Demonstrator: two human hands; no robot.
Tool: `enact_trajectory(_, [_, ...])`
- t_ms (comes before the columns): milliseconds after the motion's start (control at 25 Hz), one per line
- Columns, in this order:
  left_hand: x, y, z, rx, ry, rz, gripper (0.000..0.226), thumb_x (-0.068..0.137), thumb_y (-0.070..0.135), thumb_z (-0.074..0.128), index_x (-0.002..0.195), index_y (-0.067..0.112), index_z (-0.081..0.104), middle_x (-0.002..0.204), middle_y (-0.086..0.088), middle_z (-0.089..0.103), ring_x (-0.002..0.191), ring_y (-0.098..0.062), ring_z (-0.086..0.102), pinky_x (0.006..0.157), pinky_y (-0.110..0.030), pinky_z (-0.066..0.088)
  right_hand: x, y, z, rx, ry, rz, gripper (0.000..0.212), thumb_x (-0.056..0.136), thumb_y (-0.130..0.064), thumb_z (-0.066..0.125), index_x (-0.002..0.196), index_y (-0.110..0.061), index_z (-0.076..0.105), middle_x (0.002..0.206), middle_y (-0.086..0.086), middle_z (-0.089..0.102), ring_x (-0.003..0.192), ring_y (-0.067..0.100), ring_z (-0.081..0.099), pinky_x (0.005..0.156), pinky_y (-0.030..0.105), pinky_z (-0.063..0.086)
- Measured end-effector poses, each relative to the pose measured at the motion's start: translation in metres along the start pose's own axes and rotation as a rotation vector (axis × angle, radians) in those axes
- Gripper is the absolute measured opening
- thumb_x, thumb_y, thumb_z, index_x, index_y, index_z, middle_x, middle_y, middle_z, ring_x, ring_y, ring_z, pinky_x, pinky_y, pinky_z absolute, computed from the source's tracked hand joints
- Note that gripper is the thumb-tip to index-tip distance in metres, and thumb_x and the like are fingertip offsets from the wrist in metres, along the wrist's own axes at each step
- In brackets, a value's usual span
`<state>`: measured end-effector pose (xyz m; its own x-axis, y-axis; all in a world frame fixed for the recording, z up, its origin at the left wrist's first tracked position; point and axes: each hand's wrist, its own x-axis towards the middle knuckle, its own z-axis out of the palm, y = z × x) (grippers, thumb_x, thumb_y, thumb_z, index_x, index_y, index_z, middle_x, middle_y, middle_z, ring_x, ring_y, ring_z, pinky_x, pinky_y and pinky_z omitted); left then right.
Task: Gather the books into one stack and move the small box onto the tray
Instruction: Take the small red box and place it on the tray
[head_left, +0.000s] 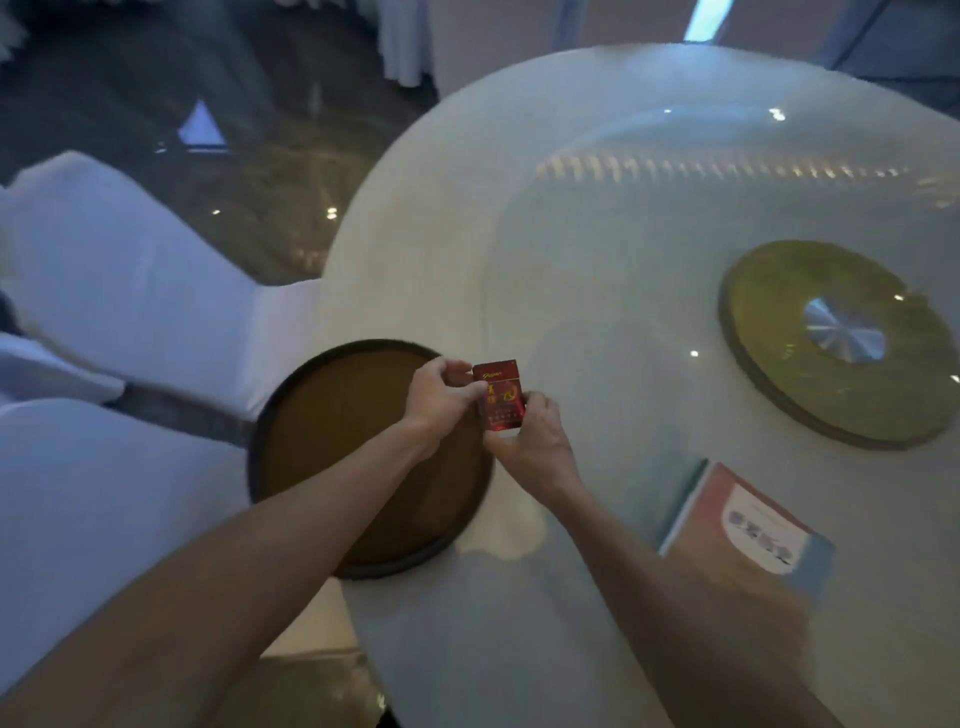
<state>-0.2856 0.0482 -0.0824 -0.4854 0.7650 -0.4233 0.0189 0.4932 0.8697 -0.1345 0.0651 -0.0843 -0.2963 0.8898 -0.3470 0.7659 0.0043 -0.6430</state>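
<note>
A small red box (500, 397) with gold print is held upright between both hands, just past the right rim of the round brown tray (332, 431). My left hand (439, 402) grips its upper left side. My right hand (530, 441) grips its lower right corner. The tray lies at the left edge of the white round table (597, 208), and nothing shows on its visible surface. A stack of books (748, 530) with a pink, white and light blue cover lies on the table to the right of my right forearm.
A glass turntable (649, 270) with a green and silver hub (836, 338) covers the table's middle. Two chairs in white covers (130, 291) stand left of the table, close to the tray. Dark glossy floor lies beyond them.
</note>
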Motion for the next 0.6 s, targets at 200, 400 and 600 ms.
enact_trajectory(200, [-0.013, -0.054, -0.085, 0.03, 0.108, -0.051, 0.032, 0.085, 0.017, 0.078, 0.116, 0.016, 0.068, 0.101, 0.002, 0.07, 0.092, -0.008, 0.064, 0.068, -0.015, 0.047, -0.009, -0.047, 0.074, -0.098, -0.127, -0.073, 0.06, 0.086, -0.036, 0.076, 0.134, -0.013, 0.049, 0.12, 0.003, 0.05, 0.101, 0.02, 0.059, 0.082, 0.034, 0.055])
enact_trajectory(400, [-0.028, -0.11, -0.117, 0.108, 0.14, -0.13, 0.034, 0.088, 0.016, 0.075, 0.121, 0.012, 0.068, 0.106, 0.0, 0.071, 0.096, -0.012, 0.067, 0.086, -0.025, 0.055, -0.025, -0.054, 0.13, -0.193, -0.256, -0.037, 0.053, 0.09, -0.034, 0.075, 0.13, -0.013, 0.049, 0.118, 0.002, 0.047, 0.098, 0.02, 0.061, 0.075, 0.029, 0.05])
enact_trajectory(600, [-0.029, -0.137, -0.113, 0.153, 0.102, -0.224, 0.033, 0.087, 0.016, 0.077, 0.118, 0.008, 0.071, 0.098, -0.007, 0.076, 0.09, -0.019, 0.073, 0.088, -0.037, 0.06, -0.032, -0.047, 0.154, -0.271, -0.301, 0.024, 0.051, 0.09, -0.034, 0.074, 0.128, -0.011, 0.049, 0.126, 0.008, 0.049, 0.105, 0.028, 0.064, 0.09, 0.043, 0.058])
